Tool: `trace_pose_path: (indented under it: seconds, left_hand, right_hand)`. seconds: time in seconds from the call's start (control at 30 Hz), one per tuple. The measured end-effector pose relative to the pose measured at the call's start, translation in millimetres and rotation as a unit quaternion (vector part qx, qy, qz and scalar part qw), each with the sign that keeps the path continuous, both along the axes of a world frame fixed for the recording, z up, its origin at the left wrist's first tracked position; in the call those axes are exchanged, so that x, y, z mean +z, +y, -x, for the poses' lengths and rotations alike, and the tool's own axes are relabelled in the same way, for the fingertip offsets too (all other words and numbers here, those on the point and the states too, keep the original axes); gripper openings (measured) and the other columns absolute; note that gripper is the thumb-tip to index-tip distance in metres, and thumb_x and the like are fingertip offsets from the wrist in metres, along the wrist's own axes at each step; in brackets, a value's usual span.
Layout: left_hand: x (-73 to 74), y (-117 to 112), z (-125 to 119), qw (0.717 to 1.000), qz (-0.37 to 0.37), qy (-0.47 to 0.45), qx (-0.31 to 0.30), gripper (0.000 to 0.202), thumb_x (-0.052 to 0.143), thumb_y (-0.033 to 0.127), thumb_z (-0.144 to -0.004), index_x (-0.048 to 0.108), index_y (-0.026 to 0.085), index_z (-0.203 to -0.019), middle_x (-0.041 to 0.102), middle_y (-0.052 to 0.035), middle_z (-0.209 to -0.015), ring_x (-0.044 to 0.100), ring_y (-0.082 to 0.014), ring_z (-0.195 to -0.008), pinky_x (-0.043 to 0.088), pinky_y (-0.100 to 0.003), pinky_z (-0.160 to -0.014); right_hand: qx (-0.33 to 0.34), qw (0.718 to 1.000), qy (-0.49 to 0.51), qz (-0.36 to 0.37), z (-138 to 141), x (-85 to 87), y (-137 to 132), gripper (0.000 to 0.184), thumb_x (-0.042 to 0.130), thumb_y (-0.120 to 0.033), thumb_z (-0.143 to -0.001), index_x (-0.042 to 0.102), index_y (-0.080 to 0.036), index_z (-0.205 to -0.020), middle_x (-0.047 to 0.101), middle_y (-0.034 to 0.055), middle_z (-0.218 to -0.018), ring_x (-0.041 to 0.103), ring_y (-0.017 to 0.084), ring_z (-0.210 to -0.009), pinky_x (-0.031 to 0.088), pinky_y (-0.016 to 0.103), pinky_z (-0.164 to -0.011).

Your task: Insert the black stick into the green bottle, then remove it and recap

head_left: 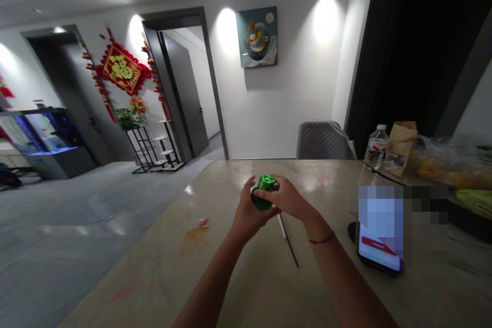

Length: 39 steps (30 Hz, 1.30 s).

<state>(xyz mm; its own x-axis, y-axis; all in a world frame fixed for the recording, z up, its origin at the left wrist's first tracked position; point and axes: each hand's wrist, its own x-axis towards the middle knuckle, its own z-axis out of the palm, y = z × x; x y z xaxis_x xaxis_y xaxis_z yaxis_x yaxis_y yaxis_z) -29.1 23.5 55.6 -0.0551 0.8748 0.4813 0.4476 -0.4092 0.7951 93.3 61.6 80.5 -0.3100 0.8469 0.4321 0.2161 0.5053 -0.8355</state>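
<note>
Green, shiny object: located between both your hands, above the table. Your left hand cups its lower part; your right hand grips it, thumb across the front. Status: two-handed hold established; object not set down; slim stick lying unheld.

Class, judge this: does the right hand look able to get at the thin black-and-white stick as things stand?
Probably yes: the stick lies close by on the table, its near end uncovered, though the right hand would likely have to let go of the green object first.
</note>
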Motion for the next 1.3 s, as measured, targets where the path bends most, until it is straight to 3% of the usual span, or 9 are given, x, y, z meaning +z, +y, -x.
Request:
trace_pose_path:
  seconds: [0.1, 0.3, 0.53, 0.67, 0.9, 1.1, 1.3]
  left_hand:
    - [-1.4, 0, 0, 0.999, -0.015, 0.036, 0.024, 0.085, 0.075, 0.036, -0.052, 0.032, 0.021, -0.124, 0.051, -0.0093, -0.118, 0.053, -0.0217, -0.102, 0.041, -0.035, -0.087]
    - [4.6, -6, -1, 0.995, 0.043, 0.067, 0.058, 0.065, 0.069, 0.034, -0.058, 0.040, 0.022, -0.115, 0.064, -0.0032, -0.092, 0.060, -0.0173, -0.076, 0.045, -0.026, -0.065]
    - [4.0, -6, -1, 0.995, 0.036, 0.072, 0.065, 0.054, 0.067, 0.039, -0.060, 0.045, 0.020, -0.106, 0.063, -0.0021, -0.085, 0.059, -0.0155, -0.073, 0.043, -0.024, -0.063]
    - [2.1, -5, 1, 0.994, 0.031, 0.082, 0.060, 0.050, 0.067, 0.043, -0.059, 0.047, 0.020, -0.100, 0.062, 0.0000, -0.080, 0.056, -0.0138, -0.070, 0.042, -0.023, -0.062]
    - [5.2, -8, 0, 0.991, 0.018, 0.058, 0.117, 0.048, 0.066, 0.038, -0.060, 0.045, 0.021, -0.100, 0.060, 0.0021, -0.077, 0.057, -0.0127, -0.067, 0.041, -0.021, -0.059]
    - [16.9, -14, 3, 0.971, 0.039, 0.178, 0.157, 0.049, 0.063, 0.037, -0.061, 0.040, 0.024, -0.103, 0.062, 0.0000, -0.082, 0.061, -0.0175, -0.073, 0.040, -0.023, -0.058]
    - [27.5, -17, 8, 0.945, 0.068, 0.284, 0.148, 0.050, 0.061, 0.037, -0.063, 0.038, 0.023, -0.105, 0.063, -0.0019, -0.088, 0.062, -0.0211, -0.080, 0.040, -0.025, -0.061]
  right_hand:
    - [-0.002, 1.000, -0.004, 0.001, 1, 3.3, -2, 0.030, 0.067, -0.041, -0.062, 0.057, -0.016, -0.075, 0.056, 0.0013, -0.071, 0.050, 0.013, -0.064, 0.041, 0.025, -0.060]
    - [-0.004, 1.000, -0.016, 0.018, 3, 6.6, -6, 0.029, 0.068, -0.039, -0.062, 0.055, -0.016, -0.073, 0.055, 0.0000, -0.066, 0.049, 0.012, -0.062, 0.040, 0.024, -0.057]
    - [0.020, 0.999, 0.013, 0.024, -1, 8.7, -6, 0.030, 0.064, -0.040, -0.066, 0.057, -0.016, -0.081, 0.060, 0.0035, -0.078, 0.055, 0.015, -0.072, 0.043, 0.028, -0.067]
    - [-0.011, 1.000, 0.004, -0.007, -9, 12.0, -6, 0.034, 0.059, -0.041, -0.071, 0.057, -0.016, -0.094, 0.061, 0.0064, -0.087, 0.055, 0.015, -0.076, 0.043, 0.028, -0.069]
    - [-0.089, 0.977, -0.144, -0.129, -3, 19.8, -23, 0.037, 0.041, -0.049, -0.082, 0.052, -0.017, -0.069, 0.051, 0.0005, -0.063, 0.046, 0.011, -0.058, 0.034, 0.024, -0.057]
    - [-0.161, 0.972, -0.119, -0.119, 8, 22.5, -30, 0.035, 0.049, -0.052, -0.076, 0.052, -0.019, -0.086, 0.055, 0.0005, -0.067, 0.050, 0.013, -0.059, 0.034, 0.023, -0.055]
    - [-0.112, 0.984, -0.108, -0.083, -2, 21.0, -23, 0.030, 0.055, -0.047, -0.072, 0.052, -0.018, -0.079, 0.048, -0.0031, -0.057, 0.045, 0.011, -0.052, 0.032, 0.022, -0.050]
